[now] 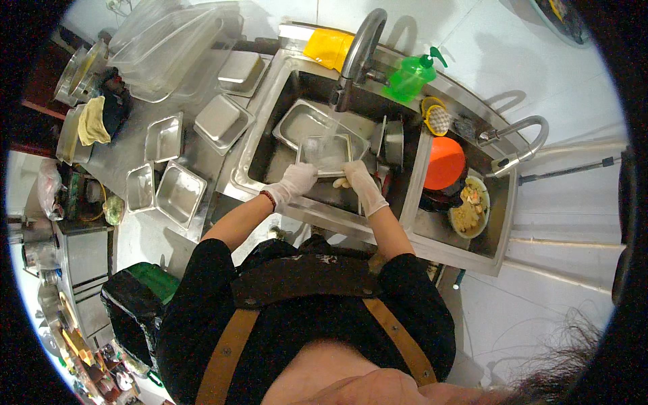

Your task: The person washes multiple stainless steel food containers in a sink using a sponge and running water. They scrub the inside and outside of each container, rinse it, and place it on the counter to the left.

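A small rectangular stainless steel pan (328,152) is held over the left sink basin, under water falling from the tall faucet (357,55). My left hand (295,183), in a thin translucent glove, grips its near left corner. My right hand (363,185), gloved too, holds its near right side, with some fingers curled beneath. Behind it a larger steel pan (302,117) lies in the basin. A round metal pot (393,144) stands on its side against the basin's right part. The pan's underside is hidden.
Several steel pans (180,195) and large clear plastic containers (167,55) sit on the left counter. A yellow cloth (329,49), a green soap bottle (411,76) and scrubbers (436,117) line the back ledge. The right basin holds an orange bowl (444,163) and a plate of food scraps (470,210).
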`<state>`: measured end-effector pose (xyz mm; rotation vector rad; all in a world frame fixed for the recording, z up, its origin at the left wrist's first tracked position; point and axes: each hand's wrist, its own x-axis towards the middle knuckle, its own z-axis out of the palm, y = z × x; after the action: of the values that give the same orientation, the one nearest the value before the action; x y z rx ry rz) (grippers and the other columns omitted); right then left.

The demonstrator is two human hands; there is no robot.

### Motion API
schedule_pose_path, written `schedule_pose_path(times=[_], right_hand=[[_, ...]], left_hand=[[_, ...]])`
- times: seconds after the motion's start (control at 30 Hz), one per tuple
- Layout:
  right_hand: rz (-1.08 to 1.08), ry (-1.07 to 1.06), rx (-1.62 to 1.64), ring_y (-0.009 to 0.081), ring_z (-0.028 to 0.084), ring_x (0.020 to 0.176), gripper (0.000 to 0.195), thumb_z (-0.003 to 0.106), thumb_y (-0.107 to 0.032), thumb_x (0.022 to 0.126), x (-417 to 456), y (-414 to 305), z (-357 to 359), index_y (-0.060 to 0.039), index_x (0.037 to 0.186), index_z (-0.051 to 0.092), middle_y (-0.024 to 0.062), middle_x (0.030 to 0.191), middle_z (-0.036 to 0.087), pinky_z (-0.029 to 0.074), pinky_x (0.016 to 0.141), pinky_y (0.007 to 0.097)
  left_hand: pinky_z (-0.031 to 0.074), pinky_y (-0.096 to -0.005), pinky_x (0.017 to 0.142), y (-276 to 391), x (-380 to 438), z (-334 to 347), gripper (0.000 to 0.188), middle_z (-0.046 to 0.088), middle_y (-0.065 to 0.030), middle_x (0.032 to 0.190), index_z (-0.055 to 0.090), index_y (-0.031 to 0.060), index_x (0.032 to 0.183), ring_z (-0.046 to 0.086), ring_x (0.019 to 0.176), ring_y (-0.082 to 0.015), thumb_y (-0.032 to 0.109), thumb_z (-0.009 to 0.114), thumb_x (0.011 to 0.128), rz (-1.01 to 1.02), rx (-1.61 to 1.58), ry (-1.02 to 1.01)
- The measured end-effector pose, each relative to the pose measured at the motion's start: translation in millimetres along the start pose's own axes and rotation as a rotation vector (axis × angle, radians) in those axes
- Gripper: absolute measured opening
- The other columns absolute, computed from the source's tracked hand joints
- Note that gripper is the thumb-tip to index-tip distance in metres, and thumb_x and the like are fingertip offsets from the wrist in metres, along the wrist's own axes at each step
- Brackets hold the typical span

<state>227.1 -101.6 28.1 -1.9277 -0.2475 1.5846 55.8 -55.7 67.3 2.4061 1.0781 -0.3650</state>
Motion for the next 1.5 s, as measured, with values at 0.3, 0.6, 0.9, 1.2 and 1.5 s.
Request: schedule_pose_path(times=[0.3, 0.6, 0.9, 1.2, 1.5], right_hand=[[-0.796, 0.383, -0.128, 0.0349, 0.057, 0.065, 0.038, 0.046, -0.032, 0.083, -9, 5, 8, 0.0045, 0.088, 0.055, 0.0186, 0.078, 0.059, 0.046, 0.057, 0.0416], [-1.075, 0.564, -1.013, 0.0315, 0.024, 0.126, 0.059, 0.052, -0.021, 0.078, -45, -2, 58, -0.0004, 0.129, 0.030, 0.0165, 0.136, 0.026, 0.018, 0.101, 0.0462], [-0.972, 0.504, -0.427, 0.0313, 0.043, 0.110, 0.039, 0.048, -0.022, 0.081, -8, -33, 45, -0.0017, 0.113, 0.051, 0.0150, 0.118, 0.048, 0.033, 0.094, 0.0352], [-0.690, 0.516, -0.138, 0.0396, 0.051, 0.093, 0.045, 0.038, -0.037, 0.087, 47, -1, 31, 0.0023, 0.090, 0.060, 0.0241, 0.091, 0.057, 0.037, 0.080, 0.0444], [-0.586, 0.079, -0.656, 0.0349, 0.046, 0.107, 0.063, 0.042, -0.041, 0.085, -13, -4, 41, 0.0042, 0.127, 0.029, 0.0250, 0.115, 0.049, 0.033, 0.091, 0.0380]], left_hand=[[0.047, -0.0383, 0.067, -18, 44, 3, 0.026, 0.060, -0.0154, 0.075, 0.057, 0.0032, 0.088, 0.058, 0.078, -0.0317, 0.026, 0.049, 0.079, -0.235, -0.862, 0.053], [0.047, -0.0340, 0.058, -13, 55, 13, 0.023, 0.057, -0.0072, 0.069, 0.059, 0.0051, 0.084, 0.055, 0.066, -0.0198, 0.025, 0.048, 0.081, -0.270, -1.077, 0.119], [0.043, -0.0400, 0.067, 2, 35, -24, 0.030, 0.054, -0.0059, 0.093, 0.054, 0.0110, 0.098, 0.050, 0.085, -0.0202, 0.034, 0.053, 0.079, -0.543, -1.421, -0.072], [0.040, -0.0510, 0.076, -3, 11, -10, 0.030, 0.043, -0.0082, 0.113, 0.049, 0.0108, 0.106, 0.039, 0.105, -0.0264, 0.030, 0.050, 0.083, -0.353, -1.843, -0.038], [0.043, -0.0421, 0.073, -23, 29, 8, 0.029, 0.058, -0.0065, 0.091, 0.054, 0.0111, 0.101, 0.055, 0.085, -0.0245, 0.033, 0.046, 0.084, -0.636, -1.740, 0.071]])
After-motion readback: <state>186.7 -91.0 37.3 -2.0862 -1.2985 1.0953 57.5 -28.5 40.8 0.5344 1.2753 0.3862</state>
